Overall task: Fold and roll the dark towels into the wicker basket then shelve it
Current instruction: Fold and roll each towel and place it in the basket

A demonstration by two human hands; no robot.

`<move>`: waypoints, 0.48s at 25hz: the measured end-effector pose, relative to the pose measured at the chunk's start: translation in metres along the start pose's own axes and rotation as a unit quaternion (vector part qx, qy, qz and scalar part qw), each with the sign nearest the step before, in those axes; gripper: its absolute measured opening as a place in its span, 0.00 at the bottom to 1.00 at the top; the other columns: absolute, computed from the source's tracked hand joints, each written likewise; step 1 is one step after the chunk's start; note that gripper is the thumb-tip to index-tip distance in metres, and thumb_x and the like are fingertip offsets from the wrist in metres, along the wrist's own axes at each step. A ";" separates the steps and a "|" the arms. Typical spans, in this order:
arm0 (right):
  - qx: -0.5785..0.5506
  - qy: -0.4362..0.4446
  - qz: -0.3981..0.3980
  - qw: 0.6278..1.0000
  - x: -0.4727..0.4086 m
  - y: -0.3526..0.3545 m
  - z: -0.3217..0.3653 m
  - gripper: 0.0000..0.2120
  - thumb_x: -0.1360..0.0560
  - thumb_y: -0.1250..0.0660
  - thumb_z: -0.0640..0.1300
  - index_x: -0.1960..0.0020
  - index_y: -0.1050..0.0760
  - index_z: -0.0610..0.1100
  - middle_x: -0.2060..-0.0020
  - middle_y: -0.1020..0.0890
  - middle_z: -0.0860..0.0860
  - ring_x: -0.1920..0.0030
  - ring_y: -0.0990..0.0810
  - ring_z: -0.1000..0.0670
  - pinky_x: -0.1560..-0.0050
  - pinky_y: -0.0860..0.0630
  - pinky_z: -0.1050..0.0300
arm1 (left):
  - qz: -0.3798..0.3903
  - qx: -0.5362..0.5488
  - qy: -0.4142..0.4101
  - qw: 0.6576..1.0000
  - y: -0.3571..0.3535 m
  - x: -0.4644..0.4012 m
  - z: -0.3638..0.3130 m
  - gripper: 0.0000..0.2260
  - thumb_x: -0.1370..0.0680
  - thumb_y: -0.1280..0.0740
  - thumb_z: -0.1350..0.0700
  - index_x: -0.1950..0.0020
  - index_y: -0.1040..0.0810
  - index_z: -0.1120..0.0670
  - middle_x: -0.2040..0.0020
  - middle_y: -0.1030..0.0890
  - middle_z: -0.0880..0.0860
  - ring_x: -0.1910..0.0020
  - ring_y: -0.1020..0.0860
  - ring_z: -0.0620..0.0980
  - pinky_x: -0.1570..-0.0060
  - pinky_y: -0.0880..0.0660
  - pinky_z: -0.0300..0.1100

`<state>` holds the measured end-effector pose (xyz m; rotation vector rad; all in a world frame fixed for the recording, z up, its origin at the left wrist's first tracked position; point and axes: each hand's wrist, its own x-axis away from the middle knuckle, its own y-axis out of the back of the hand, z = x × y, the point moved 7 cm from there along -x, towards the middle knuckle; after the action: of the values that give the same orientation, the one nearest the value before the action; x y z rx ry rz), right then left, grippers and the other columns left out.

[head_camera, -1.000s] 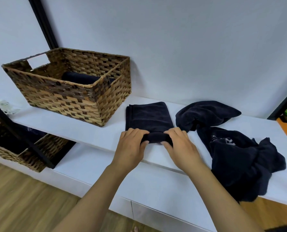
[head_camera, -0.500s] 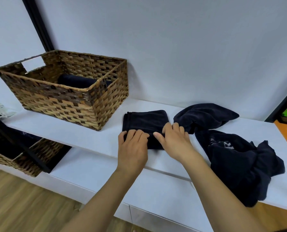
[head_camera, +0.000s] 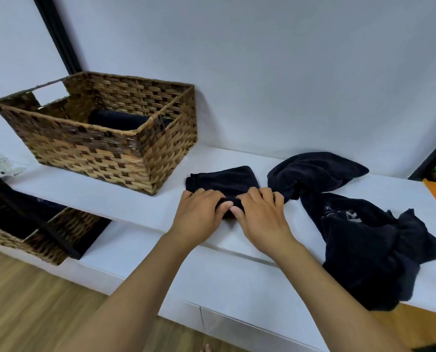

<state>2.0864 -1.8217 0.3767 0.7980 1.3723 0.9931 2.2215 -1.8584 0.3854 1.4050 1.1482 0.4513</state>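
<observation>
Both hands worked one folded dark towel (head_camera: pixel 223 180) on the white table (head_camera: pixel 110 199). Left hand (head_camera: pixel 199 214) and right hand (head_camera: pixel 260 214) sat side by side, fingers (head_camera: pixel 206 195) curled over the rolled near edge, thumbs tucked under it; the flat remainder lay just beyond the fingers. Wicker basket (head_camera: pixel 105 153) stood well left of the fingers, one rolled towel (head_camera: pixel 118 119) inside. Right of the fingers: two loose dark towels, one crumpled towel (head_camera: pixel 313 171) touching a larger printed towel (head_camera: pixel 369 240).
</observation>
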 end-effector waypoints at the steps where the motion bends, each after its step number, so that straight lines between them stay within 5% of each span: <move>1: 0.018 -0.004 -0.010 1.000 -0.002 0.003 0.002 0.24 0.19 0.52 0.59 0.52 0.23 0.47 0.57 0.24 0.52 0.53 0.29 0.47 0.48 0.39 0.49 | -0.005 -0.029 0.015 0.999 0.002 -0.002 -0.002 0.24 0.19 0.55 0.40 0.56 0.22 0.47 0.60 0.22 0.44 0.55 0.25 0.47 0.48 0.36 0.47; 5: 0.058 0.000 0.050 0.997 -0.030 0.009 0.007 0.21 0.16 0.53 0.53 0.59 0.28 0.47 0.66 0.26 0.52 0.59 0.25 0.45 0.56 0.39 0.50 | -0.036 -0.097 0.071 0.992 0.004 -0.017 -0.003 0.24 0.17 0.54 0.47 0.58 0.21 0.50 0.54 0.24 0.47 0.49 0.27 0.51 0.46 0.40 0.50; 9: -0.099 -0.073 0.185 0.975 -0.051 -0.006 -0.009 0.21 0.14 0.56 0.53 0.53 0.29 0.46 0.61 0.23 0.51 0.56 0.22 0.44 0.55 0.28 0.50 | -0.164 -0.082 0.018 0.983 0.002 0.005 -0.012 0.10 0.17 0.42 0.55 0.53 0.22 0.52 0.56 0.23 0.49 0.55 0.26 0.53 0.51 0.35 0.48; 12: -0.044 -0.085 0.129 0.987 -0.056 -0.008 -0.012 0.20 0.15 0.53 0.52 0.50 0.27 0.43 0.54 0.22 0.45 0.51 0.23 0.40 0.53 0.30 0.48 | -0.135 -0.063 0.007 0.989 -0.001 -0.006 -0.008 0.14 0.17 0.44 0.54 0.56 0.21 0.53 0.60 0.22 0.50 0.58 0.26 0.54 0.58 0.37 0.46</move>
<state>2.0785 -1.8774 0.3910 0.9868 1.0900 1.1502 2.2122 -1.8593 0.3887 1.1184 1.2787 0.3349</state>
